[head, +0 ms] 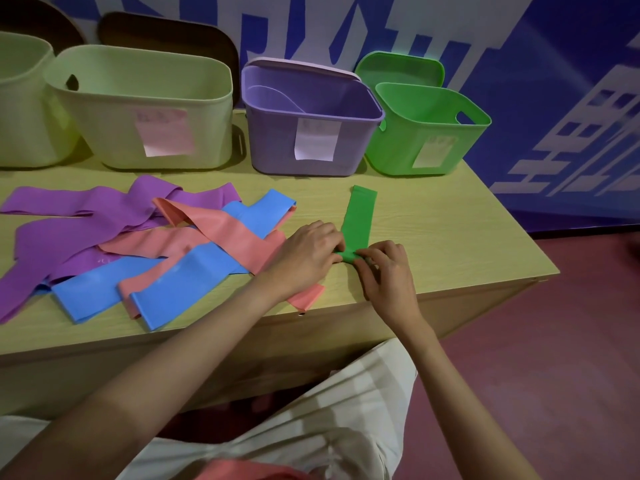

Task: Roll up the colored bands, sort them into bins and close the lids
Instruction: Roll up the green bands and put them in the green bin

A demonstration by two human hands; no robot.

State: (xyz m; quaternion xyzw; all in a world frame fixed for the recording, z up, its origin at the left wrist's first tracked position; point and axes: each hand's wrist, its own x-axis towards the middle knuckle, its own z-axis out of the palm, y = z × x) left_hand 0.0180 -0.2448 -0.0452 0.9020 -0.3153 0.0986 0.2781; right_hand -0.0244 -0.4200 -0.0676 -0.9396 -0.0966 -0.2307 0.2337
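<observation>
A green band (358,216) lies flat on the wooden table (450,237), its near end rolled into a small coil. My left hand (308,252) and my right hand (386,268) pinch that coil from either side. A heap of purple bands (69,233), pink bands (221,233) and blue bands (180,282) sprawls to the left. Behind stand open bins: a green bin (429,133), a purple bin (308,126) and two pale yellow-green bins (145,109), each with a paper label.
A green lid (398,69) leans behind the green bin, a lilac lid (301,65) behind the purple one, and dark brown lids (173,36) behind the pale bins. A blue printed wall backs the table. The table's right edge drops to a reddish floor (554,341).
</observation>
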